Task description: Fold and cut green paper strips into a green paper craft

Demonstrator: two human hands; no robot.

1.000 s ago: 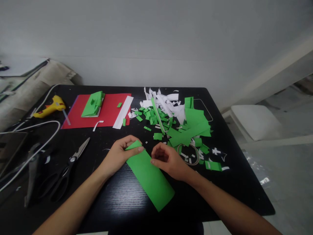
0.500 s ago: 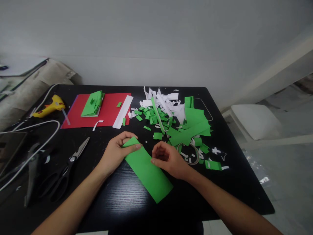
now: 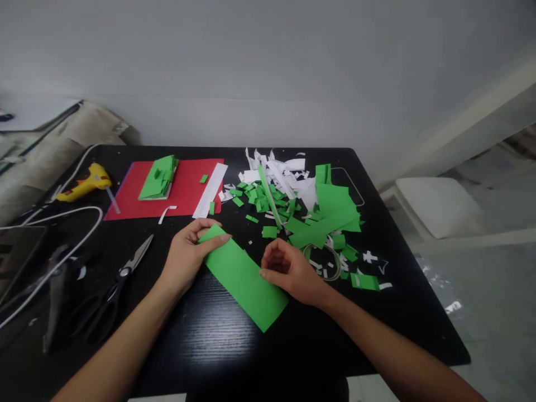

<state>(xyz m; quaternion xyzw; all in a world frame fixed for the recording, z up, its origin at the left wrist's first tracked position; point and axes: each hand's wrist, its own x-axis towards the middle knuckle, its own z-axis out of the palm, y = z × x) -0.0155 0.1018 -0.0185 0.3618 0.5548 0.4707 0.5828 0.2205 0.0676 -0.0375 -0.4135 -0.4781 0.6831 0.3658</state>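
Observation:
My left hand [image 3: 188, 251] is closed on a green paper strip [image 3: 245, 279], thumb on top near the upper end and fingers underneath. The strip slants down to the right over the black table. Against its right edge is my right hand [image 3: 291, 271], its fingers curled in and its thumb tip close to the forefinger. Whether anything is pinched there is hidden. Beyond my right hand lies a heap of small green paper pieces [image 3: 262, 195], with white paper scraps [image 3: 288, 167] behind. A roll of tape [image 3: 337, 265] lies just right of my right hand.
Scissors [image 3: 124, 272] lie left of my left forearm. A yellow glue gun [image 3: 90, 181] rests near white cables [image 3: 100, 215]. Red paper [image 3: 188, 192] carries a folded green paper stack [image 3: 157, 181] and a white strip [image 3: 211, 190]. Larger green sheets [image 3: 333, 204] lie at the right.
My left hand and the green paper strip have moved slightly up and to the left. My right hand has hardly moved, and the strip has shifted along beside its fingertips.

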